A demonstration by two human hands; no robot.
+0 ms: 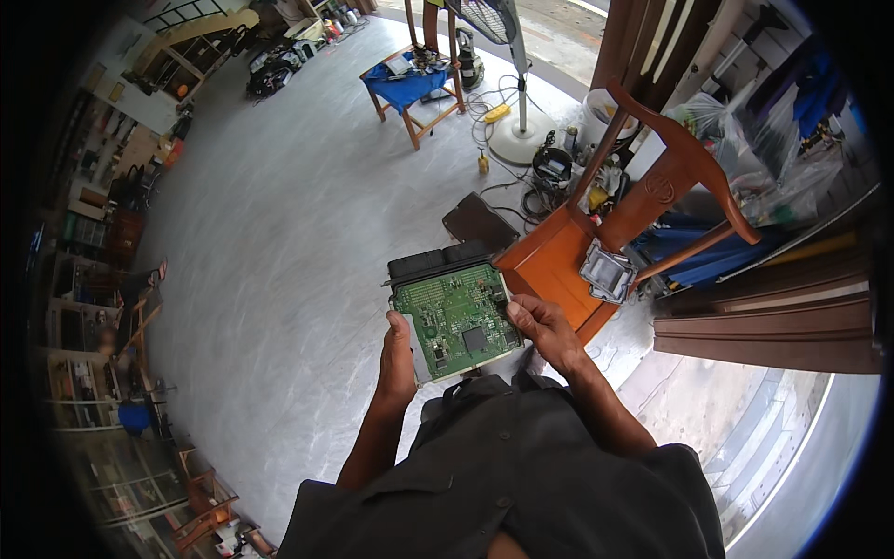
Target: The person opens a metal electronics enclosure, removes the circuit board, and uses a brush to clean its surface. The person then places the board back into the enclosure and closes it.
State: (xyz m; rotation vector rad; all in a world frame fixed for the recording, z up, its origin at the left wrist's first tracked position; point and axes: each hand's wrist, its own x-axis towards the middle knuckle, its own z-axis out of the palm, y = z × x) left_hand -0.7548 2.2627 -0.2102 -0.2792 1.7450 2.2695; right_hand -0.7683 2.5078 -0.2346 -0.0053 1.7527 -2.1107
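Observation:
A green circuit board (454,312) with a black connector block (438,263) along its far edge is held up in front of my body, its component side facing me. My left hand (399,359) grips its left edge, thumb on top and the other fingers hidden beneath. On the right edge my right hand (548,331) pinches the board between thumb and fingers. A large square chip (475,339) shows near the board's lower right. To the right, a grey metal housing part (610,272) lies on the seat of a wooden chair (549,270).
Beyond the board a dark flat panel (480,222) lies on the floor, near loose cables. A standing fan (523,140) and a stool with a blue cloth (410,88) stand farther off. Cluttered shelves (84,373) line the left; plastic bags (773,149) hang at right.

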